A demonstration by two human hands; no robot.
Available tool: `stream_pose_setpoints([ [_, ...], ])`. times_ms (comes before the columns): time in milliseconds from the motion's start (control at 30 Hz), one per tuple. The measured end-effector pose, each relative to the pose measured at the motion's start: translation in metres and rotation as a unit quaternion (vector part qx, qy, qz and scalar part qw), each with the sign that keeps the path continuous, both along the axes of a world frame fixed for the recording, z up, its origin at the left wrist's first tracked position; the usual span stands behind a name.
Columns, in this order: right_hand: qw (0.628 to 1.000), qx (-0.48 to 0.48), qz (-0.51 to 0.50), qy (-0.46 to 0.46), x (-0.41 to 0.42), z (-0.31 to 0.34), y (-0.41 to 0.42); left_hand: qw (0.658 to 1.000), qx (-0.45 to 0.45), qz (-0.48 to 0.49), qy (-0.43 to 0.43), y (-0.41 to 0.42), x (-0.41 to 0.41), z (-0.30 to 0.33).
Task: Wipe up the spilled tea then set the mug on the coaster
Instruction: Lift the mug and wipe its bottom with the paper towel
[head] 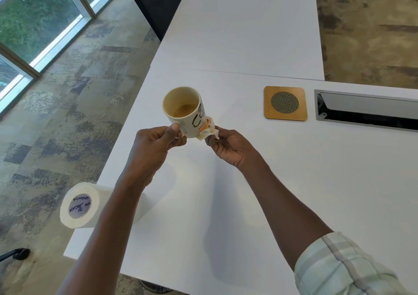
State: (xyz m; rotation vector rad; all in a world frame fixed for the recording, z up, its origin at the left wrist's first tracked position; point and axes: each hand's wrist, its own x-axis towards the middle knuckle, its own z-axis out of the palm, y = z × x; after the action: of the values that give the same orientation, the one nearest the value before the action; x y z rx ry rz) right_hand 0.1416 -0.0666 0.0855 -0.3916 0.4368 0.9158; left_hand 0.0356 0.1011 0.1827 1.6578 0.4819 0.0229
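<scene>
A cream mug (184, 110) with black lettering is held tilted above the white table (260, 181); some tea lies in its bottom. My left hand (156, 142) grips the mug by its handle side. My right hand (227, 146) pinches a crumpled, tea-stained tissue (209, 130) and presses it against the lower side of the mug. The square wooden coaster (285, 103) with a round mesh centre lies on the table to the right of the mug, bare.
A paper towel roll (80, 206) lies on its side at the table's left edge, behind my left forearm. A recessed cable tray (366, 111) is set into the table right of the coaster. A dark chair (153, 3) stands at the far left side.
</scene>
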Motion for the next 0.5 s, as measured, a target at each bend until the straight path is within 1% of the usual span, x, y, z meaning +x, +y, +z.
stream_pose_setpoints([
  [133, 1.000, -0.018, -0.022, -0.012, 0.0035, -0.0028, -0.0005, 1.000, 0.001, 0.015, -0.003, 0.0005, -0.0020, 0.0000],
  [233, 0.993, -0.084, -0.027, -0.083, 0.0059, -0.0061, -0.0017, 1.000, -0.001, 0.031, -0.002, 0.0029, -0.0035, -0.0005],
  [333, 0.966, -0.173, -0.019, -0.190, 0.0089, -0.0063, -0.0009, 0.999, 0.002, 0.044, -0.003, 0.0058, -0.0030, -0.0018],
  [433, 0.940, -0.224, 0.005, -0.259, 0.0109, -0.0067, -0.0017, 0.999, 0.004, 0.041, -0.001, 0.0055, -0.0022, -0.0007],
  [467, 0.922, -0.253, 0.017, -0.293, 0.0105, -0.0066, -0.0017, 0.999, 0.005, 0.039, 0.001, 0.0047, -0.0019, 0.0001],
  [500, 0.896, -0.293, 0.030, -0.332, 0.0097, -0.0066, -0.0017, 0.999, 0.007, 0.037, 0.003, 0.0036, -0.0016, 0.0010],
])
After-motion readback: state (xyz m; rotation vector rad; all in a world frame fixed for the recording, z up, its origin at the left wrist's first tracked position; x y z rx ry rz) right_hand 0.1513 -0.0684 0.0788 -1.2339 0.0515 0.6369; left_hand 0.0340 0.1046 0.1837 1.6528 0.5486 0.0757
